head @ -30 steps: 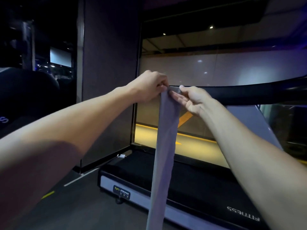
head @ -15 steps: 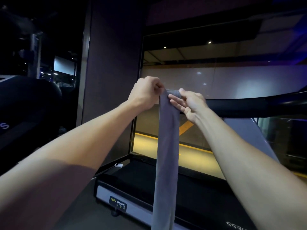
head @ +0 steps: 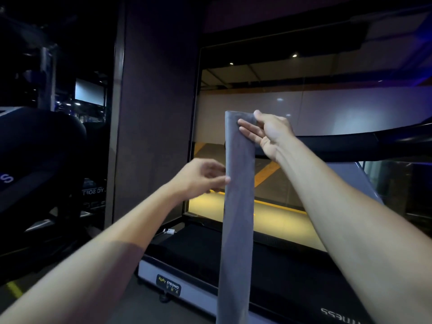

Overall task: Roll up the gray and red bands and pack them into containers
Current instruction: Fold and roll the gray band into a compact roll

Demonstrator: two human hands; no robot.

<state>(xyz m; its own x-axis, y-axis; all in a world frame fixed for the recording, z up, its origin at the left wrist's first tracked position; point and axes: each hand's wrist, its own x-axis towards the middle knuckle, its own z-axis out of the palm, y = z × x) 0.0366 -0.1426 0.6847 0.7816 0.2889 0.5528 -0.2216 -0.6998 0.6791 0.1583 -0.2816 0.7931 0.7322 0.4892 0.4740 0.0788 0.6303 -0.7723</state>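
Note:
A long gray band [head: 237, 206] hangs straight down in front of me, its lower end running out of the bottom of the view. My right hand [head: 268, 133] holds the band's top end, thumb behind and straight fingers laid across the front. My left hand [head: 201, 177] is lower, at the band's left edge about a third of the way down, its fingertips touching that edge with the fingers loosely bent. No red band and no containers are in sight.
A treadmill with a black belt [head: 292, 272] and a black handrail [head: 350, 147] stands right behind the band. A glass wall [head: 304, 183] lies beyond it. Dark gym equipment [head: 35, 160] fills the left side, beside a dark pillar [head: 152, 136].
My left hand has let go of the band's top and dropped down to its left edge. My right hand now holds the top end alone, raised slightly.

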